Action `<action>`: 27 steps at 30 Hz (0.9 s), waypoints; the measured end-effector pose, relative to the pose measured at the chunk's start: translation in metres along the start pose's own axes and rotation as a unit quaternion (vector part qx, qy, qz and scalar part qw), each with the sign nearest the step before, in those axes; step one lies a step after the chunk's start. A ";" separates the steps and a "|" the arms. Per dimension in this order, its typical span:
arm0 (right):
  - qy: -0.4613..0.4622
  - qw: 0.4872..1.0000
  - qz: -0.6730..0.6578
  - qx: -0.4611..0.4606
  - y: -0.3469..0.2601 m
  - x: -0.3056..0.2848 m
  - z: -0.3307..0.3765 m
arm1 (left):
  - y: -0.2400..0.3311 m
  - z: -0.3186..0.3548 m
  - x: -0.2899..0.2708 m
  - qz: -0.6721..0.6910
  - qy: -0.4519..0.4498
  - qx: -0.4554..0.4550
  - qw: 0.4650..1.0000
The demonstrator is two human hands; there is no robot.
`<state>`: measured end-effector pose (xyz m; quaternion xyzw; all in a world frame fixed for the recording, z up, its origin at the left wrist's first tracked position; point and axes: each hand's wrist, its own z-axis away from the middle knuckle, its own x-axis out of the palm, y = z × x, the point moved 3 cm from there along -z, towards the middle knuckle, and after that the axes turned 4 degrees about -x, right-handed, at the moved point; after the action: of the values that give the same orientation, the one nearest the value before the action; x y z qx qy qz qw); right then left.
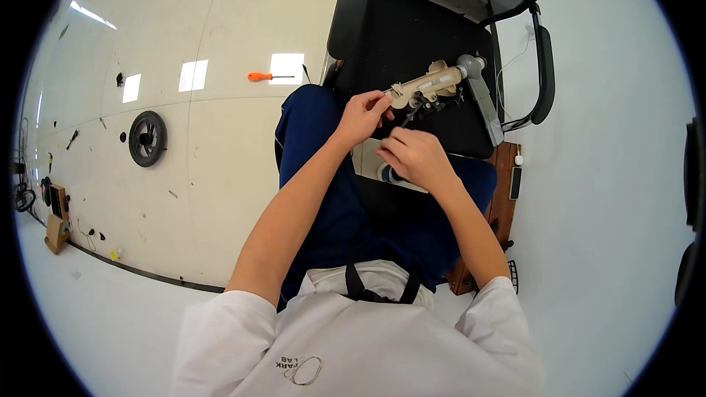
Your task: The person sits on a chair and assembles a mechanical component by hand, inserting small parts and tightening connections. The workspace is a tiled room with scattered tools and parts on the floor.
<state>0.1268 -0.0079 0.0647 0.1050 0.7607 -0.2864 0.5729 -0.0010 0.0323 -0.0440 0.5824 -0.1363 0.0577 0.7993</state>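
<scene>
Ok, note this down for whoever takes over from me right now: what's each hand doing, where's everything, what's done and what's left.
Left hand: pinching the near end of the beige mechanical part, holding it over the black chair seat.
Right hand: closed just below the part, fingers at its small dark fittings; whether it holds a tool is hidden.
Orange screwdriver lies on the floor to the left; a black wheel lies further left.
Done: cannot tell from this view.
Left: the part is in hand, not set down; screwdriver and wheel lie untouched.
</scene>
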 end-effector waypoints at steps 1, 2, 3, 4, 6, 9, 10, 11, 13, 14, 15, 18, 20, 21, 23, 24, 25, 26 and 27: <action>0.016 1.000 -0.018 0.000 0.004 0.001 -0.011 | -0.003 -0.003 -0.001 0.008 0.002 0.014 1.000; 0.031 0.999 -0.038 -0.004 0.008 0.001 -0.024 | -0.006 -0.005 -0.005 0.016 0.007 0.030 0.999; 0.045 0.997 -0.056 -0.005 0.013 0.000 -0.035 | -0.007 -0.006 -0.006 0.060 -0.006 0.006 0.998; 0.037 0.997 -0.066 -0.002 0.016 -0.002 -0.045 | -0.005 -0.006 -0.008 0.061 -0.012 0.026 0.998; 0.018 0.996 -0.087 0.003 0.022 -0.005 -0.061 | 0.008 -0.001 -0.010 0.064 -0.024 0.065 0.995; 0.002 0.996 -0.085 0.019 0.038 0.002 -0.087 | -0.003 -0.002 -0.009 -0.046 0.050 0.131 0.989; -0.007 0.997 -0.072 0.024 0.044 0.003 -0.096 | -0.008 -0.002 -0.010 -0.094 0.077 0.151 0.981; 0.001 0.995 -0.074 0.064 0.054 0.004 -0.104 | -0.018 -0.007 -0.011 -0.067 0.028 0.019 0.997; 0.015 0.979 -0.115 0.170 0.080 0.001 -0.115 | -0.005 -0.004 -0.004 -0.037 0.009 0.002 0.999; 0.034 0.974 -0.120 0.189 0.097 0.001 -0.118 | 0.000 -0.002 -0.001 -0.023 -0.001 -0.005 1.000; 0.058 0.970 -0.117 0.203 0.110 -0.001 -0.118 | 0.000 -0.001 -0.002 -0.031 -0.001 -0.005 1.000; 0.111 0.957 -0.104 0.247 0.140 -0.013 -0.100 | -0.001 0.000 -0.004 -0.054 -0.004 -0.002 0.999; 0.136 0.933 -0.093 0.320 0.160 -0.022 -0.072 | -0.001 0.000 -0.002 -0.048 -0.007 -0.015 0.999; 0.155 0.915 -0.111 0.355 0.181 -0.018 -0.047 | -0.002 0.001 0.001 -0.045 -0.011 -0.022 0.999; 0.205 0.884 -0.123 0.403 0.192 -0.015 0.003 | 0.000 0.002 0.001 -0.032 -0.003 -0.014 0.999; 0.230 0.867 -0.142 0.418 0.196 -0.005 0.031 | 0.002 0.001 0.003 -0.024 -0.004 -0.008 1.000; 0.254 0.851 -0.162 0.430 0.194 0.002 0.054 | 0.002 0.001 0.004 -0.027 -0.004 -0.012 1.000; 0.293 0.849 -0.147 0.414 0.172 0.007 0.065 | 0.002 0.002 0.002 -0.030 0.000 -0.016 0.999; 0.303 0.852 -0.092 0.417 0.148 0.012 0.075 | 0.001 0.003 0.000 -0.035 0.005 -0.021 0.999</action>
<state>0.2562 0.0692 -0.0064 0.3449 0.7115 -0.5828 0.1876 -0.0015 0.0301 -0.0423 0.5698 -0.1133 0.0298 0.8134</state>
